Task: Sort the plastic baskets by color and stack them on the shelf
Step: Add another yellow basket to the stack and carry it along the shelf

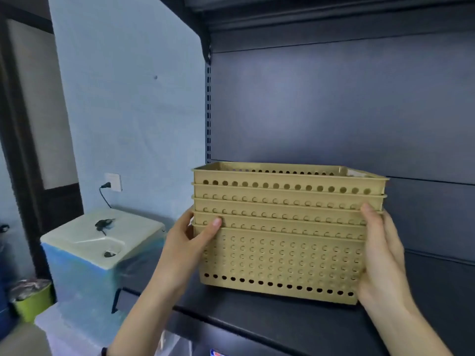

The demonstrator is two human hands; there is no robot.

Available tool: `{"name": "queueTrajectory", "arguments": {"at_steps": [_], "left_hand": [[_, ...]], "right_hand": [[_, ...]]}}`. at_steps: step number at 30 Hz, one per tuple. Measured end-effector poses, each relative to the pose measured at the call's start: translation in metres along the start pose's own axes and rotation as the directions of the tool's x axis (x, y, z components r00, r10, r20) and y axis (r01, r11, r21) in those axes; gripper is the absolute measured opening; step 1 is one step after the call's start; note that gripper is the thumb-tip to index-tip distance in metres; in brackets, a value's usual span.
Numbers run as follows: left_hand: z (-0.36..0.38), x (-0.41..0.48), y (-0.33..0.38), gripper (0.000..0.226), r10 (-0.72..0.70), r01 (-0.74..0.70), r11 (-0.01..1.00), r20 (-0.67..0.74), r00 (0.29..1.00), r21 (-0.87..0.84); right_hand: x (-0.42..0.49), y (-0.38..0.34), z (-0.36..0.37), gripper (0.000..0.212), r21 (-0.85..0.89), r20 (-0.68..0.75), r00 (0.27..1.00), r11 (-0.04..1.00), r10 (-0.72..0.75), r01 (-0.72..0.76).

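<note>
Two bare forearms rise from the bottom edge, and the hands clamp a stack of tan baskets [282, 253] from either end. On the left wrist a dark band [104, 352] just shows at the frame's lower edge.

The left hand [190, 240] grips the stack's left end, with its thumb laid across the perforated front face near the fourth rim down; its fingers go round the end and are hidden. The right hand [383, 255] grips the right end, palm against the corner and thumb tip up near the third rim; its fingers are also out of sight behind the stack.

Five rims show one above another, the baskets nested upright with the long side toward the camera. All are the same tan colour, with rows of round holes. The stack sits at the left part of the dark shelf [282, 327], close to the front edge, with a shadow under its base; I cannot tell whether it rests fully on the board or is held just clear.

Behind it stands the shelf's dark back panel [334, 111], and a slotted upright [208, 111] runs along the left side. To the left, against a pale blue wall [123, 98], is a wall socket [113, 182] with a black plug in it. Below that are a white-topped blue box [102, 242] and a green bin [30, 299].
</note>
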State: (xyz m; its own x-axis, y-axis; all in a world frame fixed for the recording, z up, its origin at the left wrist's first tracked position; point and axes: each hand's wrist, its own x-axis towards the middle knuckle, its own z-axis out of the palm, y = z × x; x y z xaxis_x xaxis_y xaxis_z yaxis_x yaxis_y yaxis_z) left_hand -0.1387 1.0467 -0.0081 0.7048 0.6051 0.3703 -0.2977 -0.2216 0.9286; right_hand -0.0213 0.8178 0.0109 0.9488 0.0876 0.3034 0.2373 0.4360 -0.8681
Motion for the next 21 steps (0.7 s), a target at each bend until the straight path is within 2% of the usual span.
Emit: {"name": "queueTrajectory", "arguments": {"at_steps": [3, 8, 16, 21], "left_hand": [[-0.032, 0.038, -0.008, 0.028, 0.01, -0.01, 1.0, 0.102, 0.995, 0.007], [-0.077, 0.098, -0.033, 0.053, -0.03, 0.017, 0.999, 0.256, 0.966, 0.052], [-0.088, 0.153, -0.062, 0.06, 0.009, -0.046, 0.991, 0.278, 0.961, 0.128], [-0.081, 0.176, -0.072, 0.07, -0.016, -0.014, 0.994, 0.276, 0.961, 0.105]], "right_hand": [[0.003, 0.02, 0.035, 0.04, -0.044, -0.012, 1.0, 0.999, -0.02, 0.02], [0.012, 0.054, 0.079, 0.048, -0.179, -0.021, 0.998, 0.982, -0.059, 0.054], [0.035, 0.077, 0.107, 0.043, -0.321, -0.055, 0.991, 0.942, -0.119, 0.095], [0.05, 0.081, 0.111, 0.05, -0.369, -0.06, 0.992, 0.926, -0.114, 0.084]]}}
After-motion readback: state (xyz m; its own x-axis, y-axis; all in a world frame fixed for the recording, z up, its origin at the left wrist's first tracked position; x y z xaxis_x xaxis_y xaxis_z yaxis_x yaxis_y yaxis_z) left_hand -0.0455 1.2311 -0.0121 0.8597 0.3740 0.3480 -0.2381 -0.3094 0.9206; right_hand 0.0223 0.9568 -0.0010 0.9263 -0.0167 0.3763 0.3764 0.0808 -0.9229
